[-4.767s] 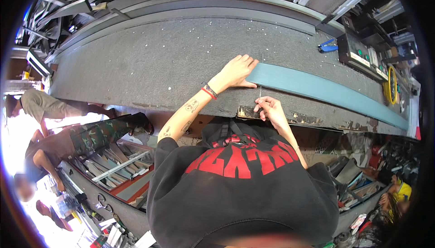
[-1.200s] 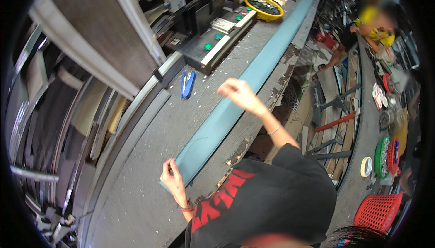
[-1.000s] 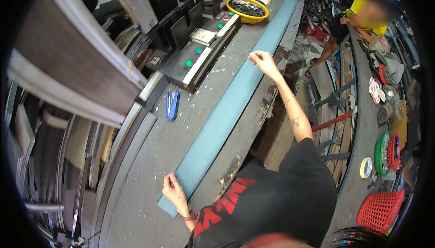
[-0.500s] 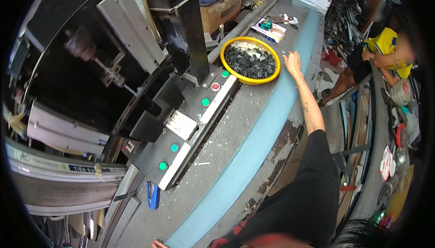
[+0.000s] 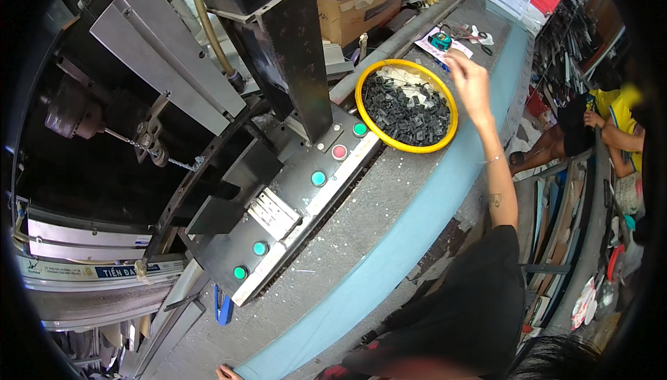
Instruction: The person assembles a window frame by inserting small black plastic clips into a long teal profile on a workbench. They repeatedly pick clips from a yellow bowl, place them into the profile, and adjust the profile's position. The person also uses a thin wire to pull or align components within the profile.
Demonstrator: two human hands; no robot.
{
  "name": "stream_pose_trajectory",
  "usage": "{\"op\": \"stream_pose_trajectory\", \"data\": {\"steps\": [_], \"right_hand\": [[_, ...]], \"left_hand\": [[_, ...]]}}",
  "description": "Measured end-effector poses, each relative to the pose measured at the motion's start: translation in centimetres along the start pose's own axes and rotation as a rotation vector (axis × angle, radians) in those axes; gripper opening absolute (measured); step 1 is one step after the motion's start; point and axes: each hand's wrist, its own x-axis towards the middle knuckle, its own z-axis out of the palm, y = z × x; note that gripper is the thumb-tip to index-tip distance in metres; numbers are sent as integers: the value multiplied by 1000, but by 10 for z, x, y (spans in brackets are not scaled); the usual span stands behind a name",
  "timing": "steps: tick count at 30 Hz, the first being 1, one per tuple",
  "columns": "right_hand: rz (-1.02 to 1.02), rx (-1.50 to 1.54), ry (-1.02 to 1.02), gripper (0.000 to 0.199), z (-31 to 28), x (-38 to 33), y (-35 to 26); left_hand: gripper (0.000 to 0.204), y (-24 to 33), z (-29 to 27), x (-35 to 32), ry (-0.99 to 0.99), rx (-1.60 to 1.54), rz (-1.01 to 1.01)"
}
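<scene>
A long pale-blue flat strip (image 5: 389, 241) lies along the grey bench and curves from the lower edge to the far right. At its near end, my left hand (image 5: 226, 373) is cut off by the picture's edge; a few fingers show beside the strip's corner, and their grip cannot be made out. My right arm stretches forward over the strip. The right hand (image 5: 474, 88) has bent, slightly parted fingers, with nothing visible in them. It hovers beside a yellow basket (image 5: 450, 130) of small black pieces (image 5: 406, 112), close to a teal tape measure (image 5: 440, 41).
A machine with green buttons (image 5: 318, 178) and a red button (image 5: 339, 152) stands left of the strip. A blue stapler-like tool (image 5: 224, 308) lies at its near corner. Scissors (image 5: 483, 41) lie beyond the tape measure. At the right sits a person in yellow (image 5: 622, 123).
My right hand has moved forward, from over the strip to near the tape measure, its fingers more bent. The view has shifted. My left hand stays at the strip's near end.
</scene>
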Motion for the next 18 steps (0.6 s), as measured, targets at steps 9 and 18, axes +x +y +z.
{"op": "stream_pose_trajectory", "data": {"steps": [9,18], "right_hand": [[-93,-228,-381,31,111,20,0],[-231,-639,-384,42,23,5,-36]], "left_hand": [[24,-19,-6,-11,-3,-52,-45],[22,-23,-6,-18,79,-399,-223]]}}
